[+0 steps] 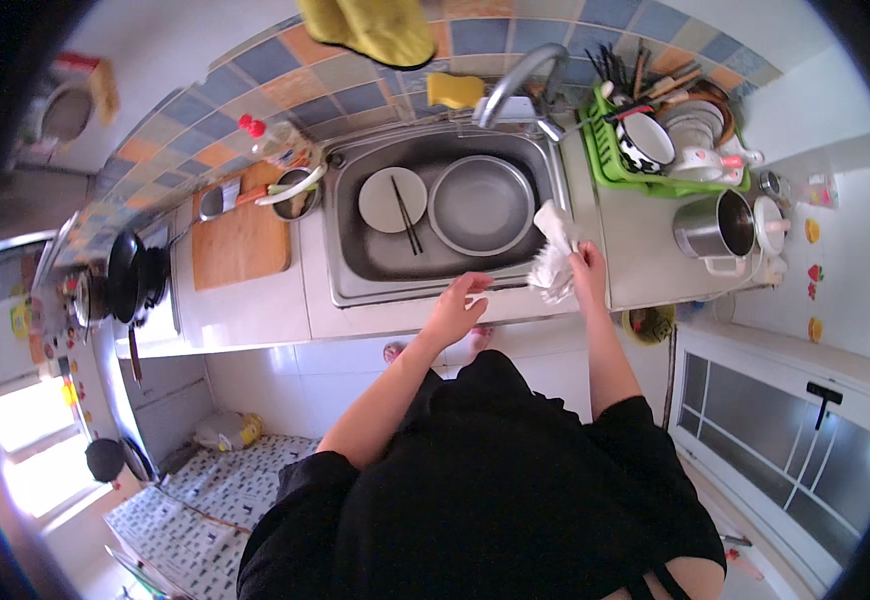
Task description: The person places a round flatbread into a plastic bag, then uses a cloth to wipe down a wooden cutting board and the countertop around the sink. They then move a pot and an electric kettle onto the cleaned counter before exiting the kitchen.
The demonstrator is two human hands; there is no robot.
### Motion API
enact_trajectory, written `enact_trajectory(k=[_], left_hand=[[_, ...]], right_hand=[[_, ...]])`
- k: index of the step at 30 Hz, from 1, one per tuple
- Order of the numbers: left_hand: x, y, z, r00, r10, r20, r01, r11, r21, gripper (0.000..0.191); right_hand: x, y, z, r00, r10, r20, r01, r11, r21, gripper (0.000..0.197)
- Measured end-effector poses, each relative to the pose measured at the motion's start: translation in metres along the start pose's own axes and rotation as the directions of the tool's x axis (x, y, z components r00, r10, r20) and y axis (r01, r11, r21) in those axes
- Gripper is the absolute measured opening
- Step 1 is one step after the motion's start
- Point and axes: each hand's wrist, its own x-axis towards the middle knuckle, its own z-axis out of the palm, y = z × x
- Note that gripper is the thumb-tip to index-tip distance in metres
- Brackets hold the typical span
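My right hand (590, 271) holds a bunched white cloth (553, 259) over the right front corner of the stainless steel sink (345, 262). My left hand (463, 306) hovers by the sink's front rim, fingers apart and holding nothing. Inside the sink, a round metal basin (481, 205) lies on the right. Left of it is a white plate (382, 201), with a pair of dark chopsticks (406, 215) resting across its right part. The curved metal faucet (514, 79) rises behind the sink, near a yellow sponge (455, 91).
Right of the sink stand a green dish rack (600, 161) full of dishes and utensils and a metal pot (712, 225). To the left are a wooden cutting board (244, 251), a small metal bowl (307, 206) and a bottle (281, 142). A yellow cloth (371, 30) hangs above.
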Motion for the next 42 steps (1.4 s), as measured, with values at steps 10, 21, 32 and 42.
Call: enact_trajectory(k=[10,21,32,42], left_hand=[[-0.092,0.007,-0.096,0.963,0.167,-0.210,-0.193,0.974,-0.114,0.079],[-0.243,-0.067,-0.200,0.646,0.062,-0.761,-0.219,0.970,-0.107,0.036],[-0.287,-0.094,-0.233,0.651,0.158,-0.743,-0.131,0.987,0.095,0.072],[-0.304,-0.141,-0.307,0.580,-0.229,-0.782,-0.065,0.943,-0.325,0.047]], right_hand=[[-0.107,-0.133,0.119,0.747,-0.074,0.660,-0.366,0.783,0.503,0.006],[-0.213,-0.170,0.324,0.647,-0.093,0.757,-0.282,0.893,0.351,0.045],[-0.262,-0.172,0.442,0.218,0.254,0.942,-0.768,0.640,0.005,0.037],[-0.180,-0.140,0.577,0.764,-0.173,0.622,0.227,0.974,-0.008,0.033]])
